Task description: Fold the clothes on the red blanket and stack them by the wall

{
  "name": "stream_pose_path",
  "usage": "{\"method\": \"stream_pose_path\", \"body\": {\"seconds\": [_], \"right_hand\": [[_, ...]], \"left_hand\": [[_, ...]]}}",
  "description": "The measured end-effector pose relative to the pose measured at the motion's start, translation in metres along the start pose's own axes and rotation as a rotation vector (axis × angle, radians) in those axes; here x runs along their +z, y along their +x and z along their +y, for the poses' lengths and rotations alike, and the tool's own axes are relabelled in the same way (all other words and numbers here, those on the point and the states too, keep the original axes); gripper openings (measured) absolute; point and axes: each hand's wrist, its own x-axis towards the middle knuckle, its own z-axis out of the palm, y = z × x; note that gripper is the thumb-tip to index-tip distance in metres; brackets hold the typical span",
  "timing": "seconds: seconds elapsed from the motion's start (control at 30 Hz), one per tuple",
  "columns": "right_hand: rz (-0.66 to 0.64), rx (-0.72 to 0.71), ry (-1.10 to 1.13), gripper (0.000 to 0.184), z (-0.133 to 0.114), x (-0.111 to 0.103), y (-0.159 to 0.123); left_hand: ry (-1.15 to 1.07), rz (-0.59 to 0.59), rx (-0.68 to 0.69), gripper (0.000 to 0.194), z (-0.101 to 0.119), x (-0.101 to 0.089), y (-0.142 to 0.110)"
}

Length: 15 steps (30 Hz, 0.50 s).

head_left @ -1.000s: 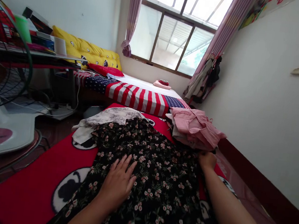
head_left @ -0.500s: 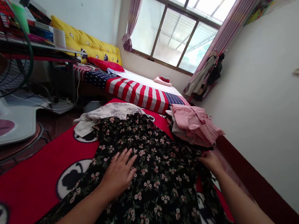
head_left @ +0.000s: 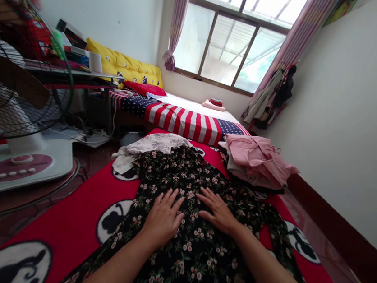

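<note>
A black garment with a small flower print (head_left: 193,251) lies spread on a red blanket with black and white shapes (head_left: 63,222). My left hand (head_left: 163,216) rests flat on the garment's middle, fingers stretched out. Beside it, my right hand (head_left: 216,210) also lies flat on the cloth with fingers apart, pointing left. Neither hand holds anything.
A pile of pink folded clothes (head_left: 257,160) sits at the right, a pale crumpled cloth (head_left: 150,148) beyond the garment. A standing fan (head_left: 15,108) fills the left. Behind are a striped bed (head_left: 184,120), a desk (head_left: 70,75) and a window (head_left: 233,51). A white wall (head_left: 353,133) runs along the right.
My right hand left the garment's right edge by the pink pile and now lies flat in the middle next to my left hand. The view shifted slightly.
</note>
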Motion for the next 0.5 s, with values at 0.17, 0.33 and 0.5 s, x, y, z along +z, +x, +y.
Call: {"method": "stream_pose_path", "body": {"seconds": [0.17,0.33,0.5], "right_hand": [[0.195,0.766,-0.273,0.062,0.019,-0.003,0.001],[0.244,0.456,-0.288,0.052,-0.022,0.024,-0.006],[0.305,0.436,-0.162,0.047,-0.038,0.042,-0.013]], "left_hand": [[-0.054,-0.003,-0.019,0.049,0.001,-0.003,0.000],[-0.220,0.048,-0.032,0.045,0.001,-0.004,0.001],[-0.690,0.419,-0.224,0.040,-0.018,-0.008,0.003]]}}
